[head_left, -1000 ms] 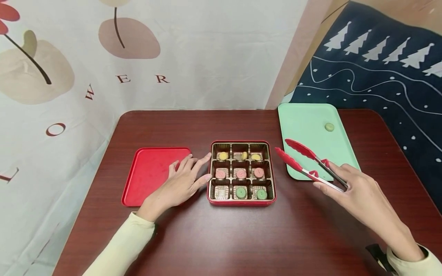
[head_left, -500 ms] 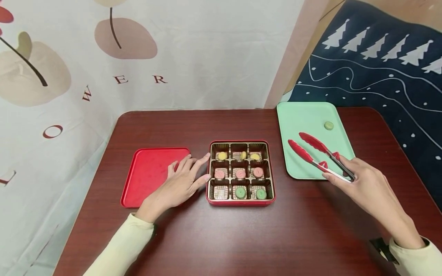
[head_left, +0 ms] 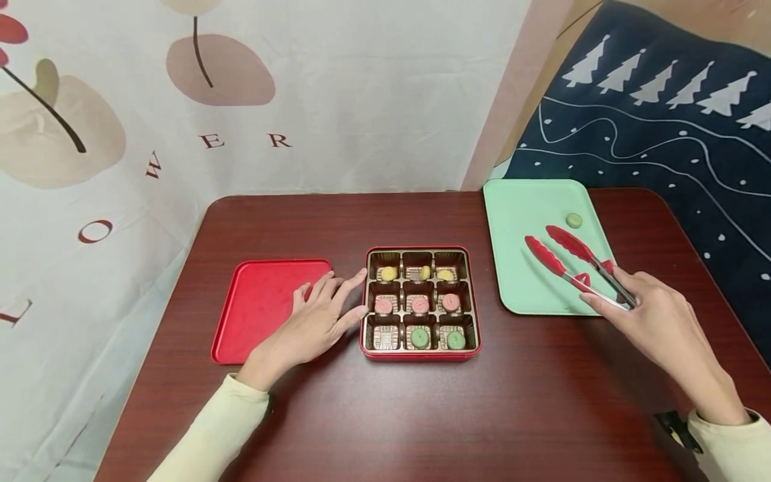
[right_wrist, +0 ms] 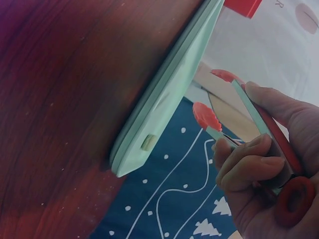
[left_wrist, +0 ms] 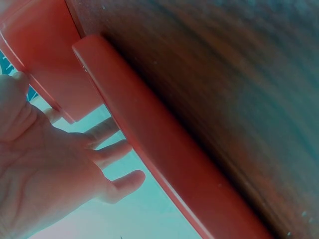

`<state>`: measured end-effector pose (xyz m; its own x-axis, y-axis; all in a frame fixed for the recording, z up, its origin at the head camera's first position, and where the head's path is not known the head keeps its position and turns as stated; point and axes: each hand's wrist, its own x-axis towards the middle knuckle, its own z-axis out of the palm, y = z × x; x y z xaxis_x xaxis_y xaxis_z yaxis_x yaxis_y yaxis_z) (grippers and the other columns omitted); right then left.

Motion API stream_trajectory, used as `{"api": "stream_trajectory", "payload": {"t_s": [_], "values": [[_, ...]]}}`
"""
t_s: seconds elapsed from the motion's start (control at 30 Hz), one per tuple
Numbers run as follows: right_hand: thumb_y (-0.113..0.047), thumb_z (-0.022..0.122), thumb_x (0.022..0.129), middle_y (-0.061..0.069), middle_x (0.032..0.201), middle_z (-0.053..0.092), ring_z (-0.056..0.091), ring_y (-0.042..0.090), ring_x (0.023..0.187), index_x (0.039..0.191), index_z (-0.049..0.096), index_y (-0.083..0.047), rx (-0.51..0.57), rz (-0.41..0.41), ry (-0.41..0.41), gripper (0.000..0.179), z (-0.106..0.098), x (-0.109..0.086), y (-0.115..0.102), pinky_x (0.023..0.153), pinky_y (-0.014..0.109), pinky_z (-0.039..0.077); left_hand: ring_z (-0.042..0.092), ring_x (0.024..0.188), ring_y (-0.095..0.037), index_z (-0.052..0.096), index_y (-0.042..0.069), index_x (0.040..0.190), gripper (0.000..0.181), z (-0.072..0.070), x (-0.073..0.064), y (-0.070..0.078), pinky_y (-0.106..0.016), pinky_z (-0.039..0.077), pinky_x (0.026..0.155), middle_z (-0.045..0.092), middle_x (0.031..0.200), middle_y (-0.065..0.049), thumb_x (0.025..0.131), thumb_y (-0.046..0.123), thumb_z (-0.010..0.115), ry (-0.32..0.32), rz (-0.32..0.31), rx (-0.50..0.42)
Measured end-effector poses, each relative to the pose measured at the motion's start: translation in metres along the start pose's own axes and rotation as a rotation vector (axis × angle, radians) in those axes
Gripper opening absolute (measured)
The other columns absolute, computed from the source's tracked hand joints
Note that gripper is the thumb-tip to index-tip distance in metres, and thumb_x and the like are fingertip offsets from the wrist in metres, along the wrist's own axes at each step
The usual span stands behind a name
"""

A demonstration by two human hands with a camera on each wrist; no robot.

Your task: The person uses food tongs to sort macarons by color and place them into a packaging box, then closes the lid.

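My right hand (head_left: 662, 328) grips tongs (head_left: 581, 268) with red tips, spread apart with nothing between them, above the mint green tray (head_left: 524, 288). One green button-shaped piece (head_left: 574, 220) lies on that tray, beyond the tips; the right wrist view shows the piece (right_wrist: 148, 143) too. My left hand (head_left: 307, 328) has its fingers extended, thumb and forefinger touching the left side of the red box (head_left: 421, 357). Inside the box a gold divided insert holds yellow pieces (head_left: 388, 273) at the back, pink pieces (head_left: 419, 304) in the middle and two green pieces (head_left: 419, 337) in front; the front left compartment is bare.
A red lid (head_left: 265, 294) lies flat on the dark wooden table (head_left: 385, 422), partly under my left hand. Behind the table hangs a pale printed cloth (head_left: 361, 100). A navy cloth with white trees (head_left: 662, 134) hangs at the right.
My right hand has moved to the right with the open-tipped tongs, from beside the box to over the green tray. The left hand and the box stay in place.
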<state>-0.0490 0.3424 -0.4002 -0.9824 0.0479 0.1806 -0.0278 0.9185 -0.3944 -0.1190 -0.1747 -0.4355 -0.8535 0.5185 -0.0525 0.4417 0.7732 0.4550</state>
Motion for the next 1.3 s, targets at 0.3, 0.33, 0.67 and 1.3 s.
{"api": "stream_trajectory", "payload": {"t_s": [0.3, 0.33, 0.67, 1.3], "values": [[-0.035, 0.088, 0.093, 0.025, 0.099, 0.063, 0.053, 0.033, 0.075, 0.144, 0.058, 0.017, -0.028, 0.049, 0.0, 0.079, 0.001, 0.005, 0.014, 0.057, 0.039, 0.038, 0.027, 0.156, -0.05, 0.029, 0.025, 0.174, 0.071, 0.001, 0.0, -0.001, -0.073, 0.016, 0.115, 0.05, 0.15, -0.021, 0.113, 0.05, 0.055, 0.004, 0.006, 0.007], [-0.036, 0.088, 0.094, 0.024, 0.097, 0.062, 0.053, 0.034, 0.074, 0.144, 0.058, 0.017, -0.032, 0.051, 0.001, 0.079, 0.001, 0.006, 0.016, 0.057, 0.04, 0.038, 0.028, 0.156, -0.051, 0.029, 0.025, 0.174, 0.071, 0.001, 0.0, -0.001, -0.073, 0.017, 0.114, 0.051, 0.149, -0.021, 0.113, 0.049, 0.055, 0.007, 0.009, 0.006], [-0.039, 0.085, 0.096, 0.02, 0.09, 0.058, 0.051, 0.033, 0.072, 0.147, 0.056, 0.016, -0.046, 0.087, -0.001, 0.08, 0.001, 0.011, 0.026, 0.053, 0.037, 0.036, 0.027, 0.156, -0.051, 0.03, 0.025, 0.174, 0.07, 0.003, 0.0, -0.001, -0.073, 0.017, 0.114, 0.051, 0.149, -0.021, 0.113, 0.049, 0.055, 0.016, 0.01, -0.001], [-0.041, 0.082, 0.098, 0.02, 0.084, 0.054, 0.047, 0.033, 0.068, 0.149, 0.054, 0.015, -0.077, 0.117, 0.006, 0.081, 0.005, 0.023, 0.04, 0.05, 0.038, 0.034, 0.028, 0.156, -0.051, 0.03, 0.024, 0.173, 0.07, 0.003, 0.0, -0.001, -0.074, 0.018, 0.114, 0.051, 0.149, -0.02, 0.113, 0.048, 0.055, 0.024, 0.017, 0.002]]}}
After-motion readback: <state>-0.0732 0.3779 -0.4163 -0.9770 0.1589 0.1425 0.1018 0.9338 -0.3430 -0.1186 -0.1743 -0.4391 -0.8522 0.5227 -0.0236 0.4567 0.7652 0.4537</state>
